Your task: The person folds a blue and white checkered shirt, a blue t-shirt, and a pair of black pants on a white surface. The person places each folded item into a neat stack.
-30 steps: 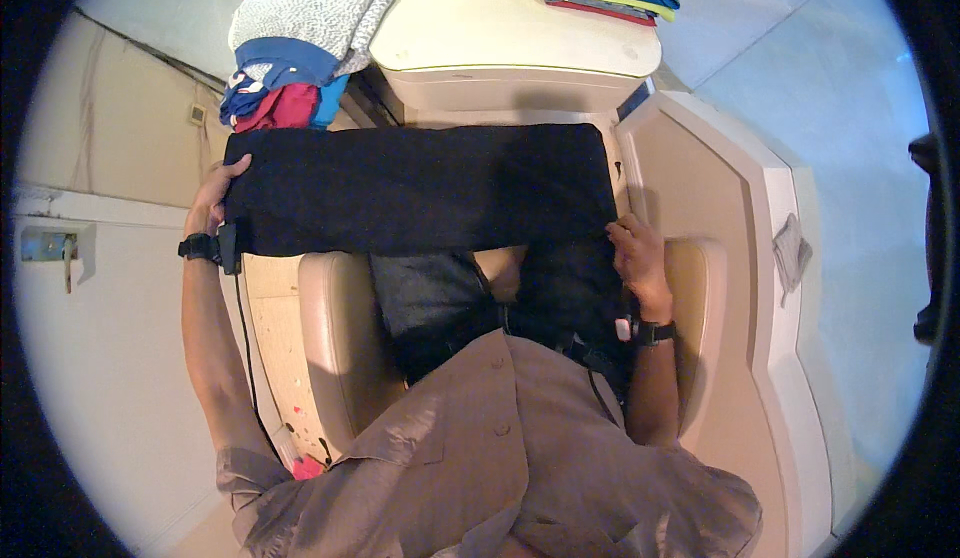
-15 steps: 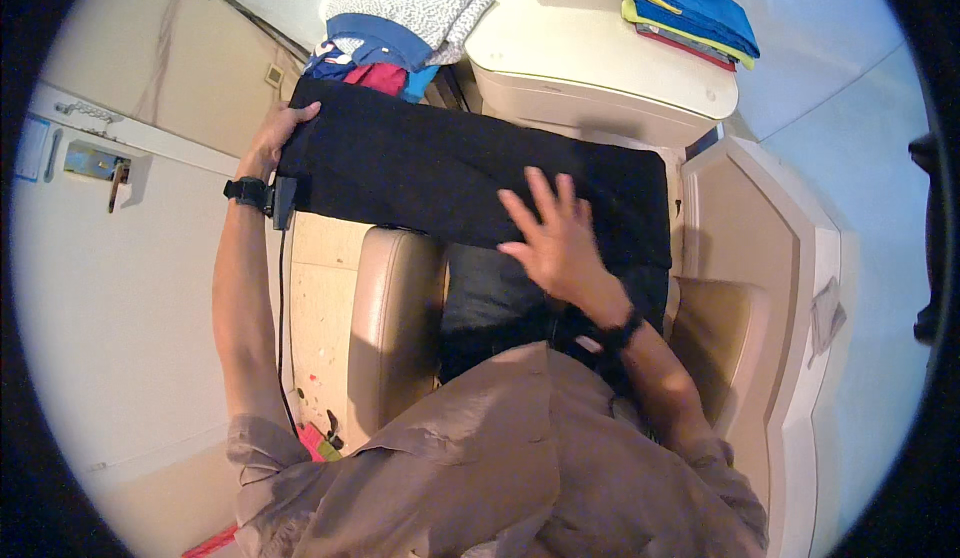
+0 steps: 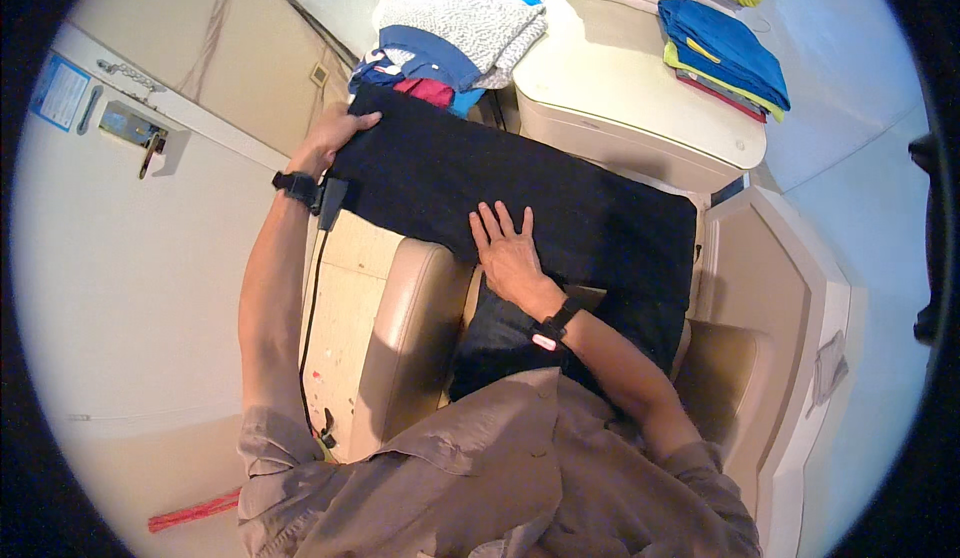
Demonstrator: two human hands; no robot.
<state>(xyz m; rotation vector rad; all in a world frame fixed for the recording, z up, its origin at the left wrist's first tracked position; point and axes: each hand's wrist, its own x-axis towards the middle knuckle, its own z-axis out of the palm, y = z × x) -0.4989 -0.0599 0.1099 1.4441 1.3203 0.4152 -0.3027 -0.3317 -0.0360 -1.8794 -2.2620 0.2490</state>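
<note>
A long black garment (image 3: 590,213), its exact kind unclear, stretches across in front of me and over my lap. My left hand (image 3: 338,138) is closed on its far left end, thumb on top and the other fingers hidden behind. My right hand (image 3: 512,266) lies flat on the near edge of the cloth around its middle, fingers stretched out. A black band with a small box and cable sits on my left wrist.
A heap of clothes (image 3: 455,33) rises beyond the garment's left end. Folded clothes (image 3: 725,53) are stacked on a cream cabinet (image 3: 620,88). A beige padded armrest (image 3: 405,303) stands left of my lap. A white door (image 3: 130,258) is at the left.
My right hand has moved left across the garment and come down flat on it. My left hand keeps its hold on the left end. The whole view has shifted somewhat.
</note>
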